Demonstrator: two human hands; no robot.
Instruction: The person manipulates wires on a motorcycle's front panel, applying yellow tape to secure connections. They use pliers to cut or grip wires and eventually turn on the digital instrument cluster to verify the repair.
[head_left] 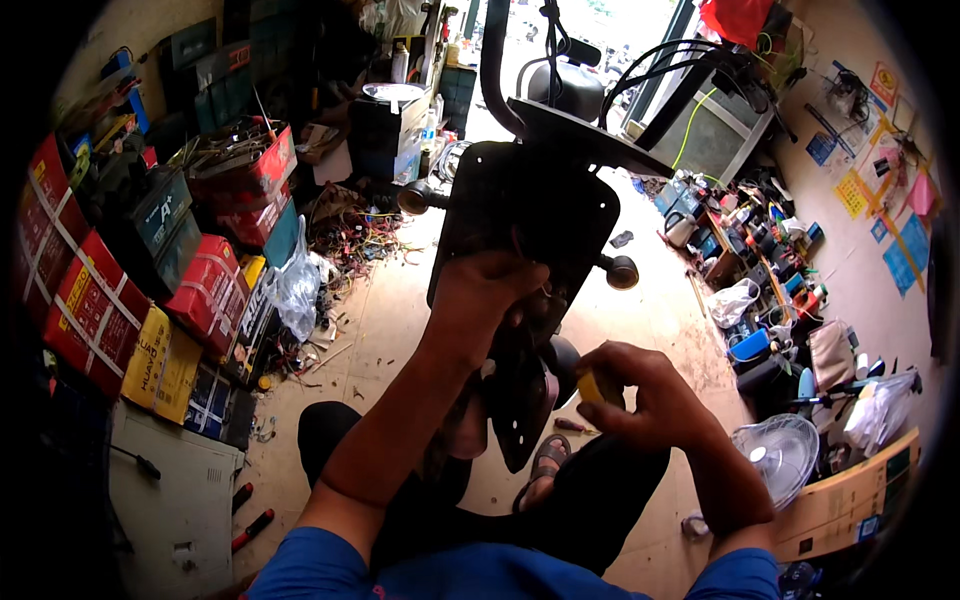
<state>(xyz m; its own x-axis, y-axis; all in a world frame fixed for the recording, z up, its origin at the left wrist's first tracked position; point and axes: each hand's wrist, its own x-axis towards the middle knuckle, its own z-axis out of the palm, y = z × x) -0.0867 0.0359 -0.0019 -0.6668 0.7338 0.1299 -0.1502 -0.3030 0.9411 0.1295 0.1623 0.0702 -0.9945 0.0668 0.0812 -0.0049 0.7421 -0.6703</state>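
Note:
A black metal plate assembly [530,200] with holes and a side stalk with a round end [620,270] stands upright before me, below a dark curved tube [492,80]. My left hand [495,285] is pinched against the middle of the plate, near a thin reddish wire [517,240]; what its fingers grip is hidden. My right hand [645,395] is right of the plate's lower part, closed on a yellow object [590,387], perhaps a roll of tape. A screwdriver [570,426] lies on the floor below.
Stacked boxes and batteries [180,280] line the left, with tangled wires [365,230] beside them. Cluttered shelving [720,250], a fan [775,460] and a cardboard panel [840,500] are on the right. A grey metal cabinet [150,500] is lower left. My legs and sandalled foot are below the plate.

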